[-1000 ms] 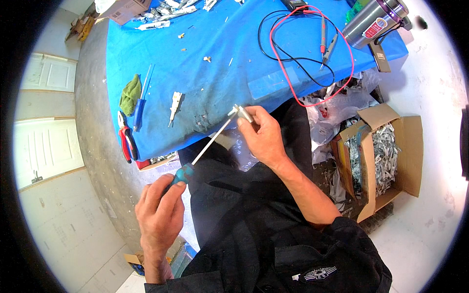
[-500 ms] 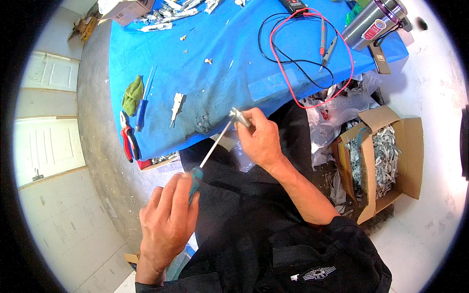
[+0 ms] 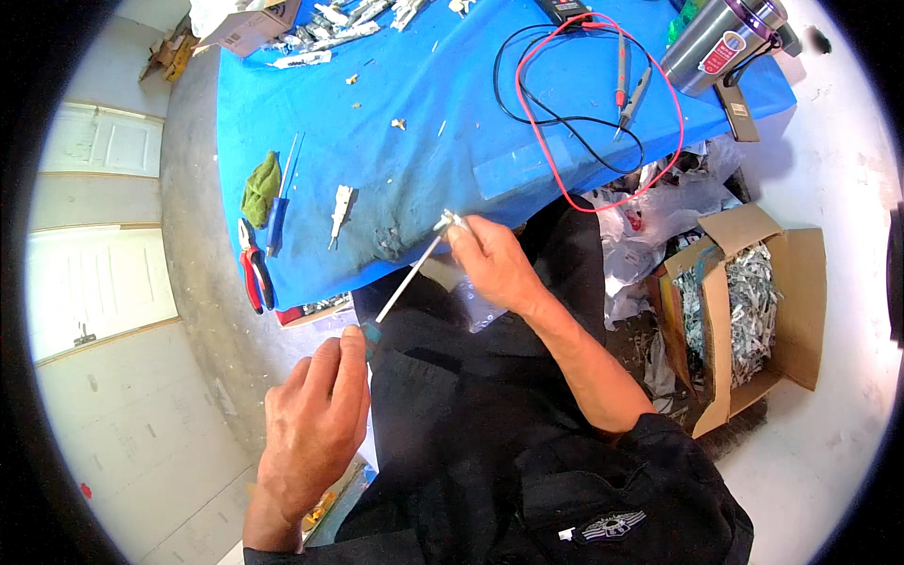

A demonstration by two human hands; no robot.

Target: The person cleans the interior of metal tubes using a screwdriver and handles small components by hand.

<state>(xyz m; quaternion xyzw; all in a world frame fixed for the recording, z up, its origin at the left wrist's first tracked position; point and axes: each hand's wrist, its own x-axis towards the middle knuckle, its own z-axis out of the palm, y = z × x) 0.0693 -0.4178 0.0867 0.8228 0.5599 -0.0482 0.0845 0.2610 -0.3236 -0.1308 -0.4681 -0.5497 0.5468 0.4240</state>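
My left hand (image 3: pixel 318 405) is closed round the teal handle of a screwdriver (image 3: pixel 407 281), mostly hidden by the fingers. Its metal shaft slants up to the right, and the tip meets a small pale part (image 3: pixel 450 220). That part is pinched between the thumb and fingers of my right hand (image 3: pixel 499 262), just over the table's near edge; its exact kind cannot be made out. On the blue cloth (image 3: pixel 414 169), left of my right hand, lies a similar slim white-and-metal piece (image 3: pixel 341 215).
Red-and-black pliers (image 3: pixel 252 268), a blue-handled screwdriver (image 3: pixel 278 221) and a green cloth (image 3: pixel 260 200) lie at the table's left edge. Meter leads (image 3: pixel 680 113) loop at the right, near a steel flask (image 3: pixel 720 47). An open carton (image 3: pixel 799 311) full of metal-and-white pieces stands below right.
My left hand has shifted slightly down and left, and its grip on the screwdriver handle has turned. The pale part has tilted a little in my right hand. The view has shifted slightly.
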